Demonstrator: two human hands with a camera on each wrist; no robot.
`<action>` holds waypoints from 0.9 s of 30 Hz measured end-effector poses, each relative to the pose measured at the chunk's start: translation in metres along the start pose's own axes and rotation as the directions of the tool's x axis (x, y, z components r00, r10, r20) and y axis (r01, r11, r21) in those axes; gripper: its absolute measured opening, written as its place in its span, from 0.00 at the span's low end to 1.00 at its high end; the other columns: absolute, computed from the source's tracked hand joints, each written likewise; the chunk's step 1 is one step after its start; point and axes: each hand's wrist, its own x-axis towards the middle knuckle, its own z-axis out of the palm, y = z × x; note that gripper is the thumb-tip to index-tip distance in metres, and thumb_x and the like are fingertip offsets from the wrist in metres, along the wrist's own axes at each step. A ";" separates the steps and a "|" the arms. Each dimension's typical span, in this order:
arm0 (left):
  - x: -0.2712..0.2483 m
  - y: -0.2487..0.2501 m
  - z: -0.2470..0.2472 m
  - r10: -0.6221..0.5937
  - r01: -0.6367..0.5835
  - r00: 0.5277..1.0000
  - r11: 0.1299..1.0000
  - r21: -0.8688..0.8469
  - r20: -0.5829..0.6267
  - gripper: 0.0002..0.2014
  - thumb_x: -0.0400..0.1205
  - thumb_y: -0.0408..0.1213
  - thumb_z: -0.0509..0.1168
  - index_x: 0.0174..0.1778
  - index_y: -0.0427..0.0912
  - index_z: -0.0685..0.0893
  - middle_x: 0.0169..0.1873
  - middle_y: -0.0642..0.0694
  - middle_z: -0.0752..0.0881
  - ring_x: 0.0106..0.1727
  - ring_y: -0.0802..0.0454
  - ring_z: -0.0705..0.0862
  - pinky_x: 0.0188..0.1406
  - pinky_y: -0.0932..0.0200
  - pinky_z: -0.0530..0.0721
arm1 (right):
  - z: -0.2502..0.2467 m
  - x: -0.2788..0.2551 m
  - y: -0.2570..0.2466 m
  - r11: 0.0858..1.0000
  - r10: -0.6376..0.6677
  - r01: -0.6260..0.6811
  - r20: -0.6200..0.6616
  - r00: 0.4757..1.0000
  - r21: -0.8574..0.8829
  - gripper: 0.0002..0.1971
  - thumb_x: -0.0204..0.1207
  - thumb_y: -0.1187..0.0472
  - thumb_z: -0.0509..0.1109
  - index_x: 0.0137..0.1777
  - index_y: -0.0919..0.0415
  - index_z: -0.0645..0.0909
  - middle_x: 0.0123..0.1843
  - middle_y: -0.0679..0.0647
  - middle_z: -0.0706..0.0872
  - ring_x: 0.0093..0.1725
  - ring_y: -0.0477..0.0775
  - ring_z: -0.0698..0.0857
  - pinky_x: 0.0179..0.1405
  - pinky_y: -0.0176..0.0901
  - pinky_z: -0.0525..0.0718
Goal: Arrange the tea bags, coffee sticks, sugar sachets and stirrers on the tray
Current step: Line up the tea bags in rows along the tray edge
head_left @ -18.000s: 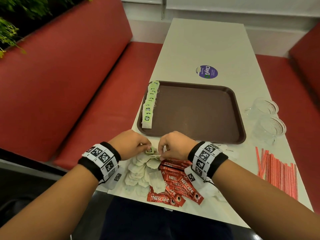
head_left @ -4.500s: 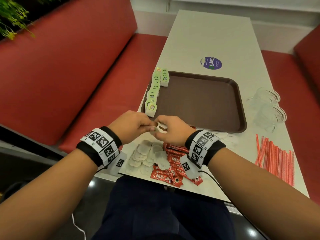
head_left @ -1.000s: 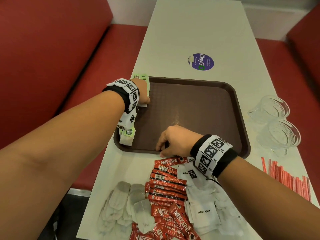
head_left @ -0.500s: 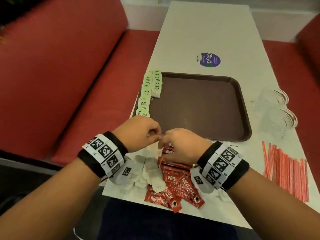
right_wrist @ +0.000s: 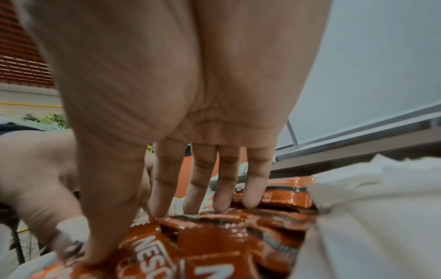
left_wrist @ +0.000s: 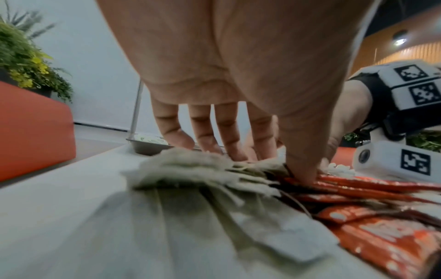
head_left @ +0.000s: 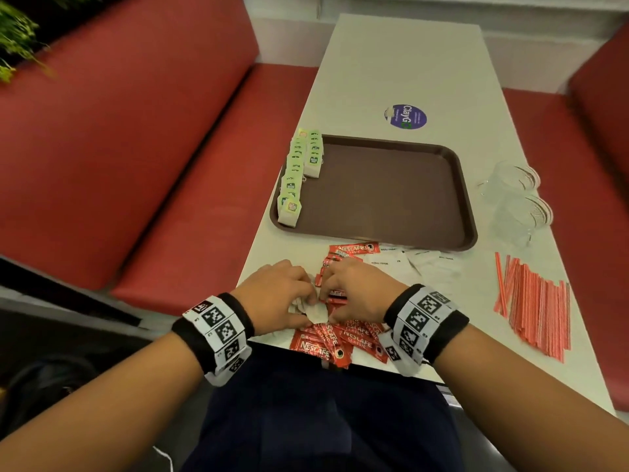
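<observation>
Crowding table (head_left: pixel 401 63) near edge: hands (head_left: pixel 320 294).

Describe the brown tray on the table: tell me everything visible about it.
The tray is a dark brown rectangle with rounded corners and a low raised rim, plastic by its look, with a finely textured floor. It lies flat on the white table, beyond both hands, neither of which touches it. Two rows of green-tagged tea bags stand along its left edge, the inner row shorter; the rest of its floor is bare. One red coffee stick lies just off its near rim.
</observation>
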 end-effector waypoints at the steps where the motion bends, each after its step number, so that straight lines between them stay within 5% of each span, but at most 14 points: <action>1: -0.001 0.000 0.001 0.016 -0.016 0.999 1.000 -0.013 -0.040 0.12 0.75 0.56 0.71 0.52 0.59 0.87 0.54 0.58 0.83 0.55 0.52 0.78 0.53 0.46 0.81 | 0.000 -0.001 0.000 1.000 0.002 -0.002 -0.008 1.000 -0.007 0.19 0.72 0.46 0.80 0.63 0.48 0.87 0.69 0.47 0.80 0.70 0.52 0.73 0.70 0.50 0.75; 4: -0.002 -0.006 0.004 0.062 -0.072 0.989 0.995 -0.071 -0.132 0.06 0.78 0.48 0.72 0.49 0.55 0.90 0.50 0.55 0.87 0.51 0.50 0.81 0.47 0.44 0.84 | 0.001 0.000 0.002 1.000 0.011 -0.011 -0.028 1.000 -0.002 0.18 0.74 0.47 0.79 0.63 0.49 0.86 0.69 0.48 0.81 0.70 0.53 0.74 0.70 0.52 0.75; 8: -0.003 -0.010 -0.007 0.011 -0.074 0.955 0.976 -0.204 -0.298 0.12 0.80 0.53 0.66 0.49 0.52 0.90 0.46 0.56 0.86 0.48 0.54 0.82 0.45 0.53 0.82 | -0.001 0.001 0.004 0.996 0.003 0.008 -0.119 0.993 0.090 0.18 0.72 0.45 0.79 0.60 0.47 0.87 0.59 0.45 0.84 0.60 0.49 0.79 0.62 0.52 0.80; 13: 0.002 -0.005 -0.029 -0.090 -0.069 0.881 0.946 -0.316 -0.464 0.03 0.79 0.41 0.74 0.46 0.49 0.89 0.35 0.61 0.83 0.37 0.67 0.78 0.39 0.66 0.76 | -0.010 0.003 0.004 0.966 0.006 0.084 -0.347 0.938 0.243 0.08 0.78 0.49 0.75 0.44 0.52 0.86 0.41 0.46 0.88 0.42 0.50 0.83 0.45 0.52 0.84; 16: 0.004 -0.007 -0.031 -0.124 -0.005 0.910 0.951 -0.310 -0.395 0.08 0.78 0.46 0.75 0.50 0.50 0.89 0.36 0.61 0.85 0.38 0.66 0.80 0.42 0.60 0.81 | -0.011 0.004 0.003 0.964 0.022 0.087 -0.402 0.915 0.250 0.13 0.79 0.51 0.73 0.34 0.50 0.80 0.31 0.48 0.84 0.32 0.50 0.80 0.33 0.49 0.80; 19: 0.005 -0.013 -0.028 -0.133 0.104 0.978 0.978 -0.180 -0.160 0.17 0.75 0.55 0.74 0.57 0.55 0.86 0.50 0.60 0.86 0.51 0.58 0.80 0.54 0.50 0.82 | -0.011 0.005 0.005 0.955 0.045 0.069 -0.372 0.927 0.287 0.13 0.77 0.53 0.72 0.31 0.53 0.77 0.28 0.49 0.82 0.28 0.51 0.78 0.29 0.48 0.76; 23: 0.008 -0.014 -0.021 -0.019 0.018 0.999 1.000 0.024 0.050 0.24 0.72 0.59 0.74 0.64 0.59 0.84 0.65 0.60 0.80 0.62 0.55 0.74 0.61 0.51 0.77 | -0.011 0.008 0.009 0.943 0.120 0.016 -0.384 0.916 0.332 0.16 0.73 0.60 0.72 0.30 0.54 0.68 0.26 0.51 0.75 0.27 0.49 0.71 0.30 0.47 0.72; 27: 0.012 -0.014 -0.016 0.024 -0.030 0.998 0.994 0.106 0.065 0.17 0.75 0.59 0.71 0.59 0.64 0.86 0.65 0.61 0.79 0.62 0.53 0.75 0.59 0.49 0.78 | -0.010 0.008 0.012 0.938 0.136 -0.001 -0.368 0.920 0.346 0.18 0.74 0.64 0.70 0.33 0.53 0.63 0.28 0.51 0.72 0.28 0.51 0.68 0.31 0.48 0.70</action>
